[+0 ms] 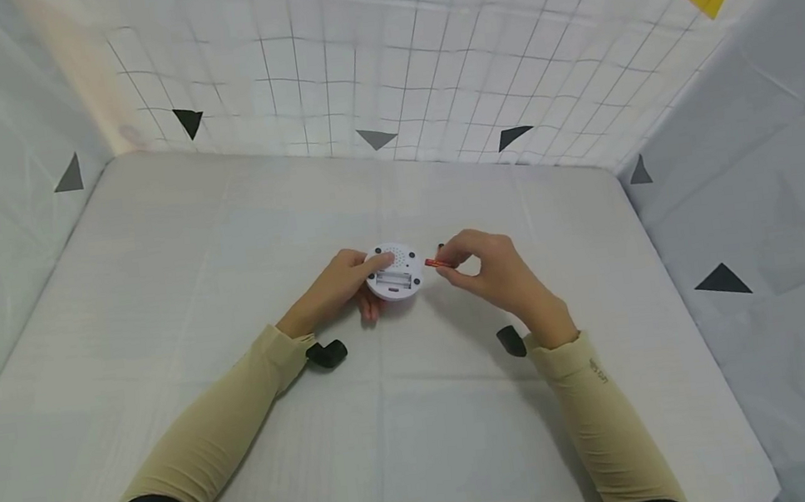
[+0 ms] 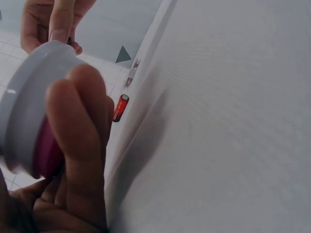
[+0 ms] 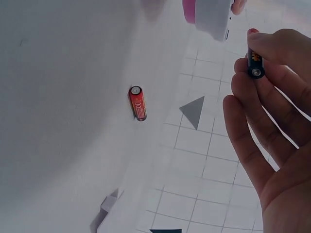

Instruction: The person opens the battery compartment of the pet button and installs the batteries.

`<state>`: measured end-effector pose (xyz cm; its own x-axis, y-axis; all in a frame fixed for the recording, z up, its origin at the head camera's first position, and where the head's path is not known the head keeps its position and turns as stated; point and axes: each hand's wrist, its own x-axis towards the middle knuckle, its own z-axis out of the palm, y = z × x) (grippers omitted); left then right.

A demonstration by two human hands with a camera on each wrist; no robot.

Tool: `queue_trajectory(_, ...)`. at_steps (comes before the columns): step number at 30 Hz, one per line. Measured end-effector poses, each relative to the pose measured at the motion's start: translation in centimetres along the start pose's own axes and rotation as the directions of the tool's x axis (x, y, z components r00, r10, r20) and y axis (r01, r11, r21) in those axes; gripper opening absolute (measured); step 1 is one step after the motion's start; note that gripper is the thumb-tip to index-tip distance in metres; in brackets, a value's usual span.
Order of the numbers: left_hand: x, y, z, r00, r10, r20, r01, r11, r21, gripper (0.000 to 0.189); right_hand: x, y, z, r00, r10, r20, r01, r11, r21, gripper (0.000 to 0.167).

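My left hand [image 1: 346, 283] grips a round white device [image 1: 393, 262] with its underside turned up, thumb on its face. An uncovered battery compartment [image 1: 395, 282] and small dark feet show on that side; a pink part [image 2: 50, 151] shows underneath in the left wrist view. To the right, my right hand [image 1: 491, 265] pinches an AA-style battery [image 3: 255, 63] between thumb and fingers, beside the device's edge and apart from it. A second battery, red and black [image 2: 120, 108], lies on the table beyond the hands, mostly hidden by the right hand in the head view.
The white-covered table [image 1: 307, 455] is bounded by a grid-patterned sheet [image 1: 378, 53] at the back and pale sheets at both sides. Black and grey triangle markers [image 1: 723, 280] are on these sheets. Dark wrist-mounted pieces [image 1: 327, 355] sit by both cuffs.
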<state>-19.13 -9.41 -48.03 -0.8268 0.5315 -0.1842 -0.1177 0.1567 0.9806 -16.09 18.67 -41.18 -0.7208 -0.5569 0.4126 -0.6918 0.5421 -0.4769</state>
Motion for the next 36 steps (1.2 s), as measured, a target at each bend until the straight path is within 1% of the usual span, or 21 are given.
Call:
queue_trajectory(6,-0.1,0.2,0.1,1.0,0.003,-0.004,-0.003,1.0,0.002,0.054,0.2,-0.5,0.8,1.0,-0.009,0.002,0.009,1.0,-0.002,0.015)
queue_trajectory(11,-0.1,0.3,0.1,1.0,0.009,-0.005,-0.009,1.0,-0.006,0.053,0.4,-0.7,1.5,1.0,-0.026,0.0,0.026,1.0,0.016,0.015)
queue_trajectory(24,0.0,-0.1,0.0,1.0,0.021,0.013,-0.021,1.0,-0.022,0.056,0.4,-1.2,2.7,1.0,0.005,0.013,-0.005,1.0,-0.001,0.015)
queue_trajectory(36,-0.1,0.1,0.0,1.0,0.016,0.018,-0.016,1.0,-0.004,0.057,0.5,-1.7,3.4,0.999,-0.013,-0.049,0.011,1.0,-0.024,0.014)
